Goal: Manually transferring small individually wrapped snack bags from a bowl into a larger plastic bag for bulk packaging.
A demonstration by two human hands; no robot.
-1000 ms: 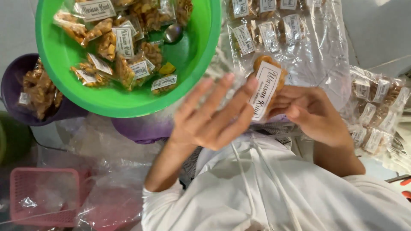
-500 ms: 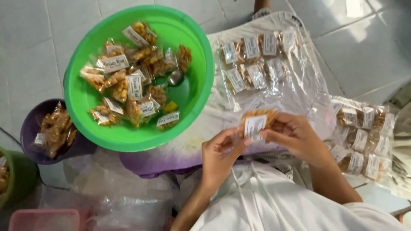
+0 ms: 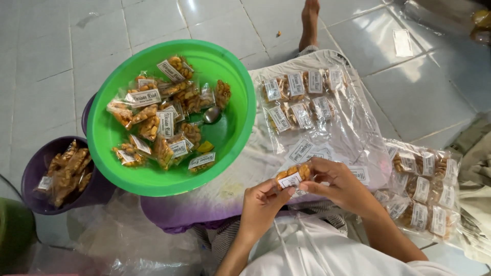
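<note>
Both hands pinch one snack packet (image 3: 292, 177): left hand (image 3: 262, 203) grips its lower edge, right hand (image 3: 341, 185) its side, steadying it over the lap beside the green basin (image 3: 110, 134).

Big green basin (image 3: 110, 138) sits left of centre, w/ many small clear packets of brown snacks (image 3: 163, 122) heaped inside, plus a metal spoon (image 3: 211, 114) toward its right. Purple bowl (image 3: 36, 197) at near left holds more brown snacks. A clear plastic sheet (image 3: 353, 133) lies right of the basin, w/ rows of labelled packets (image 3: 302, 97) at its far end. More packed bags (image 3: 427, 197) lie at near right. Bare foot (image 3: 309, 20) at far centre on pale tiled floor (image 3: 51, 51). Dark green container (image 3: 13, 235) at near-left edge.
</note>
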